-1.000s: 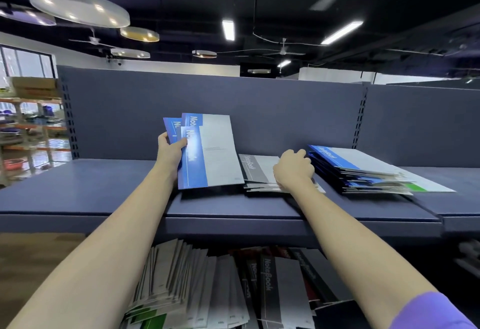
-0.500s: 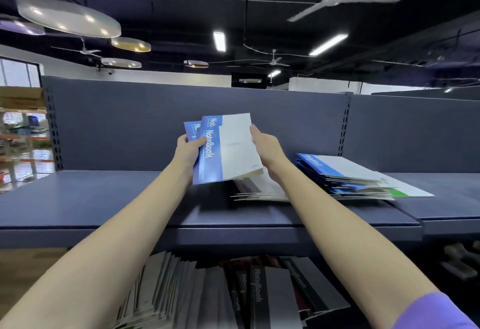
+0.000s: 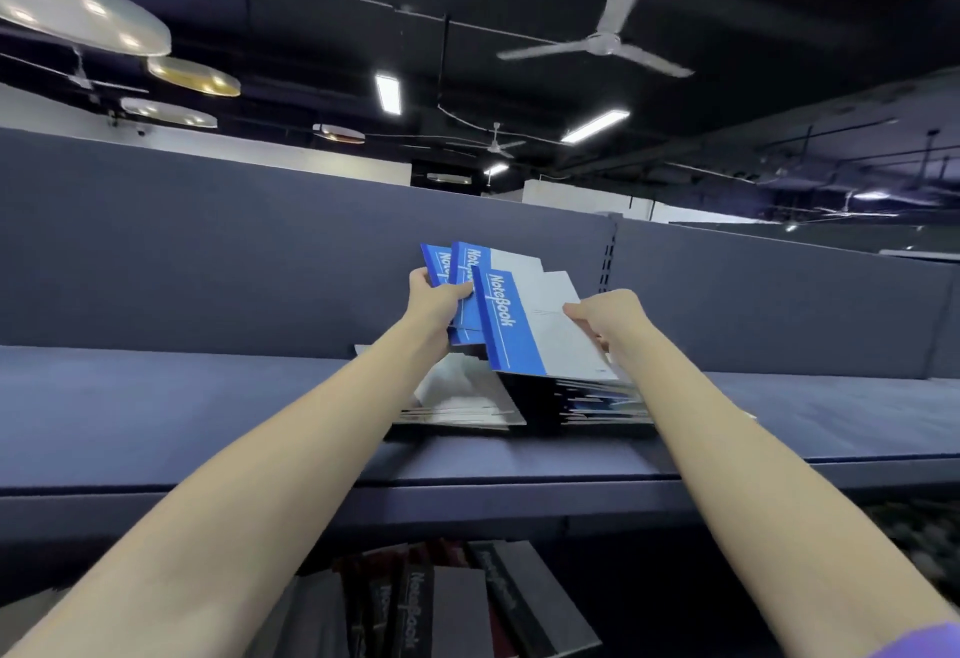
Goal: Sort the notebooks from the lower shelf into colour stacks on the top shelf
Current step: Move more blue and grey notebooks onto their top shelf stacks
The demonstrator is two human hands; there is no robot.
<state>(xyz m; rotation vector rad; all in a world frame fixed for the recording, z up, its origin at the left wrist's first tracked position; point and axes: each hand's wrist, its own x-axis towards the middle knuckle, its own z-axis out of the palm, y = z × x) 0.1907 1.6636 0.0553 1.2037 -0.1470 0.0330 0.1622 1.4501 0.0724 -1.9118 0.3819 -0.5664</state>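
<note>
Left hand [image 3: 436, 296] gripping 2 blue notebooks [image 3: 457, 262], right hand [image 3: 605, 314] pinching front blue notebook [image 3: 540, 335] over blue stack [image 3: 597, 397] on top shelf [image 3: 208, 413], grey stack [image 3: 462, 403] beside, dark notebooks [image 3: 441, 600] on lower shelf

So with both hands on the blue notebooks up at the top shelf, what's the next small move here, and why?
Probably lower the front blue notebook flat onto the blue stack beneath it. The right hand pinches its right edge, tilted above that stack, while the left hand holds two more blue ones fanned behind. The grey pile lies just left, so keep right of it.
</note>
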